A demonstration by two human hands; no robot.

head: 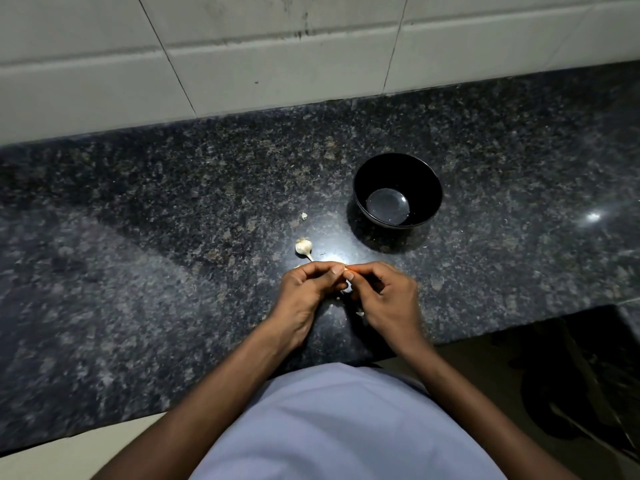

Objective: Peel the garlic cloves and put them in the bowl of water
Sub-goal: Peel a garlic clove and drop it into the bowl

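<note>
Both hands, left hand [304, 289] & right hand [388, 296], pinching a garlic clove [347, 279], peeling it; bowl [429, 188] far right holding water only, garlic bulb [304, 246] waiting.

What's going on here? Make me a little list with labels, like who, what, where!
who: a person at a dark speckled counter
left hand: pinches the garlic clove
right hand: pinches the same clove from the other side
bowl: black, upright, beyond the hands, a little water, no cloves visible inside
garlic bulb: lying on the counter, just beyond the left hand
peel scrap: on the counter, left of the bowl
wall: pale tiles behind the counter
</note>
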